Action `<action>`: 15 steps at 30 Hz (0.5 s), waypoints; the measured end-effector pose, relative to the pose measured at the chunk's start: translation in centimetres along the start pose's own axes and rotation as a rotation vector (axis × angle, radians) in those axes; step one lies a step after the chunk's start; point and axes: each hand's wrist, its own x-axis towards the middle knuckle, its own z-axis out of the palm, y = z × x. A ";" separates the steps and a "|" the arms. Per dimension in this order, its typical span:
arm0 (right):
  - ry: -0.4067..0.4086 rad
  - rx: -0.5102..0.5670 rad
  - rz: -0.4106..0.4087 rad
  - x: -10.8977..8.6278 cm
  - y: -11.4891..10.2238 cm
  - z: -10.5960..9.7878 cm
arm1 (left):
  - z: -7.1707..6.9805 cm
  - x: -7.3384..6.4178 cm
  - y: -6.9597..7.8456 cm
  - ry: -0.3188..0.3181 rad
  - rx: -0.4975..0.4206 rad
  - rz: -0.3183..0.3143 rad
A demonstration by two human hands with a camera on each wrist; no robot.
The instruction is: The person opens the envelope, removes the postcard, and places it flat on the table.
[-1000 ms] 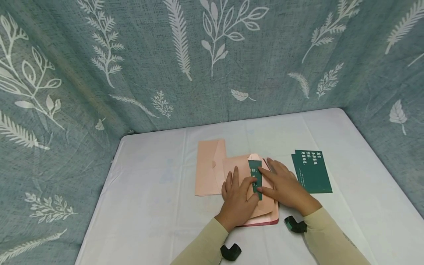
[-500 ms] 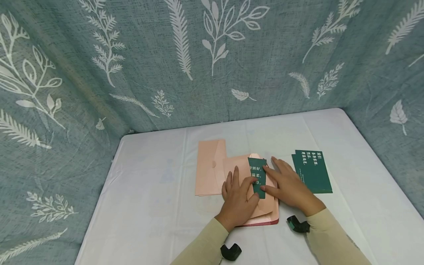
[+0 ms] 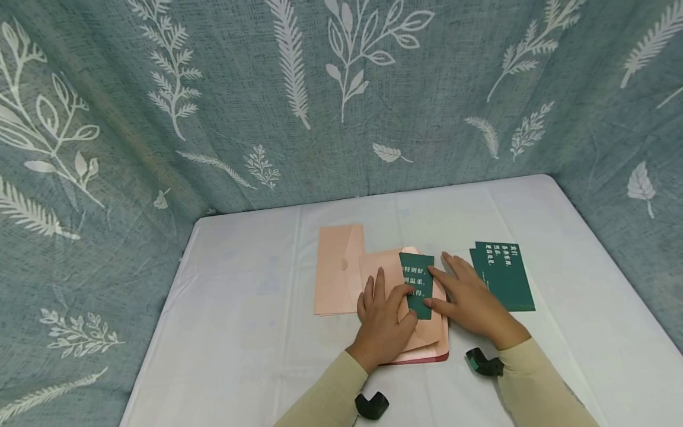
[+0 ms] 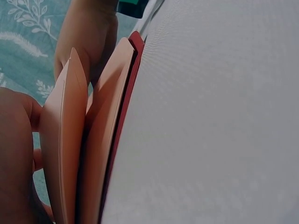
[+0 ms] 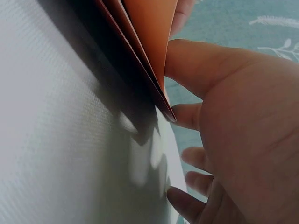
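Note:
A dark green card (image 3: 421,274) with white lettering sticks out from the right side of a peach envelope (image 3: 379,262). My left hand (image 3: 381,320) lies flat over the envelope, its index finger and thumb reaching the card's left part. At the card's right edge, the index finger and thumb of my right hand (image 3: 475,302) press on it from above, spread apart. Beneath lie more peach envelopes with a red edge (image 3: 434,358). The left wrist view shows the envelope's (image 4: 65,107) layers bowed apart. In the right wrist view, my right thumb (image 5: 201,60) touches the peach paper.
To the left lies another peach envelope (image 3: 333,267) with a rounded flap. Green printed cards (image 3: 507,279) overlap at the right. White cloth covers the table (image 3: 240,296), and a leaf-patterned curtain (image 3: 331,118) hangs behind it.
The right hand has moved to the right, and the green card has slid out with it, so more lettering shows. My left hand has stayed in place on the envelope.

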 end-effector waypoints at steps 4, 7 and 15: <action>0.003 0.003 -0.003 -0.1 0.2 -0.2 | 0.1 0.0 -0.1 0.006 0.006 0.003; 0.008 0.005 -0.004 -0.2 0.3 -0.2 | 0.1 0.0 -0.1 0.001 0.010 -0.002; 0.013 0.028 0.004 -0.6 0.6 -0.4 | 0.1 0.1 -0.1 -0.003 0.006 -0.010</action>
